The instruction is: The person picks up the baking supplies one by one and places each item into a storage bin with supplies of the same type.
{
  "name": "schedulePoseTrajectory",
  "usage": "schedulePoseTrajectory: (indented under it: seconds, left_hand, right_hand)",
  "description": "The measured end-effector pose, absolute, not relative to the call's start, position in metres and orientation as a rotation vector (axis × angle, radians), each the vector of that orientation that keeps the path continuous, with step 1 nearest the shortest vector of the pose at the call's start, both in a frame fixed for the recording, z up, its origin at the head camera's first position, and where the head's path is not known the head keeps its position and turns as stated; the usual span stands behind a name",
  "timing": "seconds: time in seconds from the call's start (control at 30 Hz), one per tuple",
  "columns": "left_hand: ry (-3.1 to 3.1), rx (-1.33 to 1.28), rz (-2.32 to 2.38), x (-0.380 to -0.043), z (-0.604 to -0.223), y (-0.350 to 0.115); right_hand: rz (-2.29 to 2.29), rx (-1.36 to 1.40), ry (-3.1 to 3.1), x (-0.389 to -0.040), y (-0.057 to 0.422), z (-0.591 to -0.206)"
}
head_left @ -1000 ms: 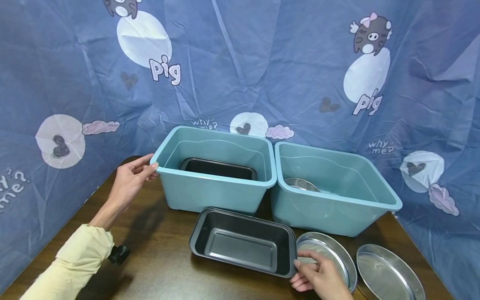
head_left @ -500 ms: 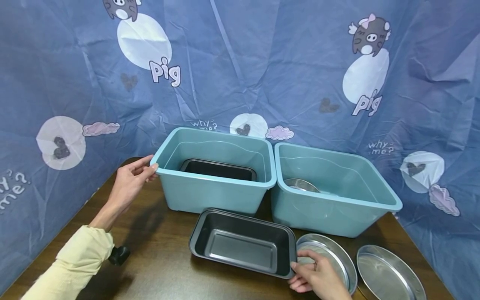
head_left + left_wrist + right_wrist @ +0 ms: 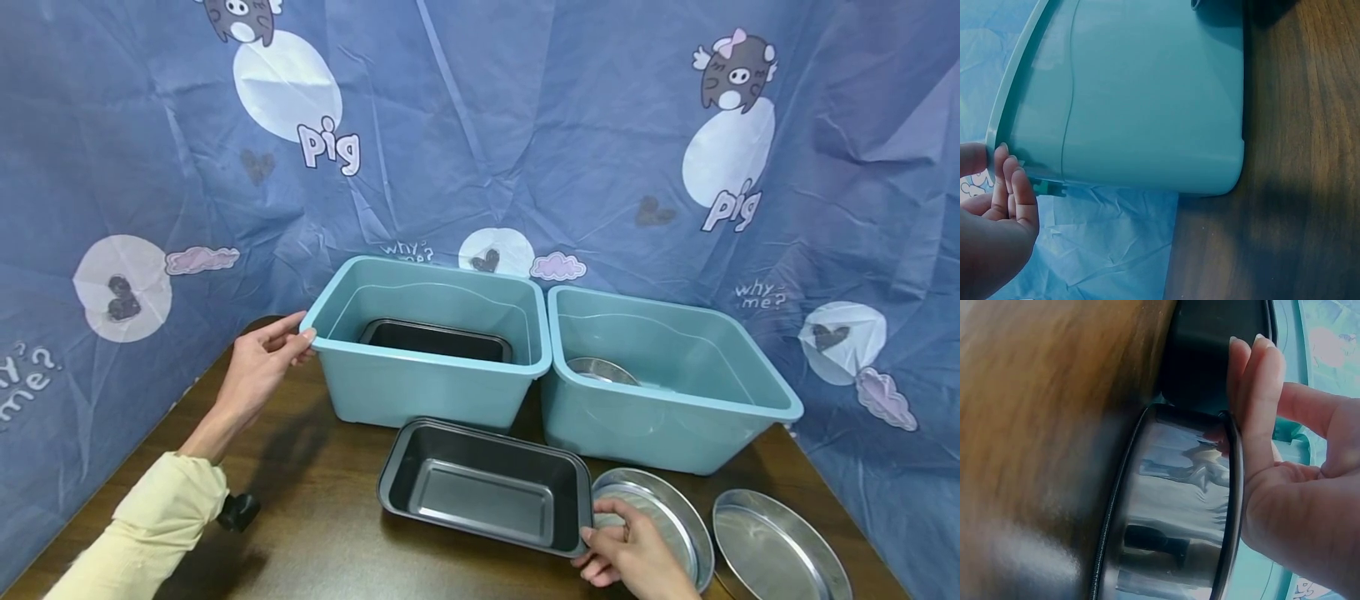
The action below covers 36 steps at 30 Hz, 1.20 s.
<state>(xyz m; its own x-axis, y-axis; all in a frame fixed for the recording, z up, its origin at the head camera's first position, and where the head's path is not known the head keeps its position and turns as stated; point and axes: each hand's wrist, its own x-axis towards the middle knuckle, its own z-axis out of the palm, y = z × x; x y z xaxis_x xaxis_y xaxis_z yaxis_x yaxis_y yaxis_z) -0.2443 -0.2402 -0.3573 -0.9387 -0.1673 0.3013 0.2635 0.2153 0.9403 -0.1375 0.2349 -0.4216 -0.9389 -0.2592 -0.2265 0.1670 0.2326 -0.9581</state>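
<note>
My left hand (image 3: 258, 362) pinches the front left corner of the rim of the left teal plastic bin (image 3: 420, 383). The left wrist view shows its thumb and fingers on either side of that rim. A dark loaf pan (image 3: 483, 492) lies on the table in front of the bins. At its right end my right hand (image 3: 637, 550) pinches the pan's rim between thumb and fingers. Beneath and beside this hand is a round metal cake pan (image 3: 686, 521), partly covered by it. Inside the left bin lies another dark loaf pan (image 3: 438, 337), its lower part hidden by the bin wall.
The right teal bin (image 3: 630, 425) stands against the left one and contains a round metal pan (image 3: 600, 369), partly hidden. One more round pan (image 3: 780, 546) lies at the table's right side. A patterned blue cloth (image 3: 525, 125) hangs behind the wooden table (image 3: 322, 517).
Right thumb and fingertips have shifted very slightly along the loaf pan's end. Left hand, bins and pans hold their places; the view tilts a little.
</note>
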Motion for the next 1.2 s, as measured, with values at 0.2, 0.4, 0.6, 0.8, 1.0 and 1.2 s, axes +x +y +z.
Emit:
schedulePoseTrajectory:
  seconds: [0.2, 0.4, 0.6, 0.8, 1.0, 1.2]
  left_hand:
    - [-2.146, -0.099, -1.766, -0.2430, -0.3560, -0.2399]
    - [-2.150, -0.093, -1.768, -0.2439, -0.3562, -0.2403]
    - [-2.167, -0.079, -1.760, -0.2451, -0.3575, -0.2408]
    - [-2.154, -0.087, -1.773, -0.2435, -0.3567, -0.2397]
    - [-2.145, -0.088, -1.778, -0.2438, -0.3566, -0.2397]
    - [-2.153, -0.083, -1.776, -0.2442, -0.3565, -0.2398]
  right_hand:
    - [-1.753, -0.115, 2.180, -0.1377, 0.2351, -0.4210]
    - [-1.743, -0.140, 2.201, -0.1378, 0.2356, -0.4215]
    - [-1.689, -0.146, 2.303, -0.1374, 0.2360, -0.4207]
    - [-1.784, -0.141, 2.258, -0.1371, 0.2364, -0.4197]
    - [-1.896, -0.085, 2.221, -0.1367, 0.2356, -0.4174]
    - [-1.960, -0.056, 2.223, -0.1354, 0.2343, -0.4143]
